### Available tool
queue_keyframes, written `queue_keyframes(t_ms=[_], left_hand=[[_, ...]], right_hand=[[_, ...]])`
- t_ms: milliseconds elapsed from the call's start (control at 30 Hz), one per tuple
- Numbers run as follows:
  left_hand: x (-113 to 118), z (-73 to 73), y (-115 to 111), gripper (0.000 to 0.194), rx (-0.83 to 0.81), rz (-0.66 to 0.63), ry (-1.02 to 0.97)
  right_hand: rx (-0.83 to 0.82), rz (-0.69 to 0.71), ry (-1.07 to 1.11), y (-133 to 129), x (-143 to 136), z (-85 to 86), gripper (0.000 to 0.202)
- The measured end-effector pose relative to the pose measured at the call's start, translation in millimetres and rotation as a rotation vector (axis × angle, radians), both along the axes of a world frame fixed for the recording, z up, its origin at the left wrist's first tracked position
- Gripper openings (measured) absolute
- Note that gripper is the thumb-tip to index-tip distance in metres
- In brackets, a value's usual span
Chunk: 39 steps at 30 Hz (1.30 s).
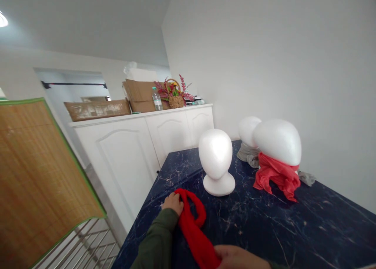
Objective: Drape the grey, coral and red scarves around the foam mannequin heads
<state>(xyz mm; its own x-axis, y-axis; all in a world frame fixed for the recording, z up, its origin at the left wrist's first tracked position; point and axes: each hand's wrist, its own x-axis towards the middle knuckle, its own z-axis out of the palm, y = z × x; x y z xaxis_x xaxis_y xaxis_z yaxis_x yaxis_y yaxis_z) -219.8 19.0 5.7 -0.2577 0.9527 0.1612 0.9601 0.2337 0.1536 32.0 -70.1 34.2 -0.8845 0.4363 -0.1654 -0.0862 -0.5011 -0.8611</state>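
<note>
A red scarf [194, 233] lies in a loop on the dark blue marbled table [249, 222]. At the loop's left side my left hand [174, 203] has its fingers closed around the cloth. My right hand [235, 257] grips the scarf's near end at the bottom edge of the view, its fingers partly hidden. Just beyond the loop, a bare white foam mannequin head [216, 155] stands upright, apart from both hands. To the right, another white mannequin head [277, 141] has a coral scarf [277, 175] tied around its neck.
Behind that pair stands a third mannequin head [248, 129] with a grey scarf [246, 153]. A white cabinet [117, 151] borders the table's far left, carrying cardboard boxes [141, 94], a bottle [157, 99] and a flower basket [176, 101]. A bamboo mat [44, 175] covers a metal rack at left.
</note>
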Motion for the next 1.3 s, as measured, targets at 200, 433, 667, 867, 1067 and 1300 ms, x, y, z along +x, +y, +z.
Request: queue_keyframes(t_ms=[200,433,667,867,1067,1300], left_hand=[[-9.2,-4.6,62.7,0.041,0.142,0.176,0.002],[-6.3,-6.8,137.2,0.063,0.34,0.234,-0.166],[-8.8,1.7,149.3,0.04,0.486,0.07,-0.333],[22.4,4.8,104.7,0.034,0.527,-0.055,-0.398],[84.8,2.9,68.1,0.059,0.391,-0.575,-0.559],[113.6,13.6,80.0,0.07,0.477,-0.254,-0.665]], right_hand=[[0.379,-0.414,0.096,65.6,-57.1,-30.5,0.054],[1.035,-0.599,-0.226,114.5,-65.2,-54.7,0.063],[1.217,-0.768,-0.302,106.7,-64.2,-45.6,0.026],[1.139,-1.405,-0.257,151.3,-33.8,-41.9,0.018],[1.045,-1.468,-0.377,191.1,-20.9,-58.2,0.042],[1.125,-1.316,-0.324,186.5,-28.9,-60.2,0.047]])
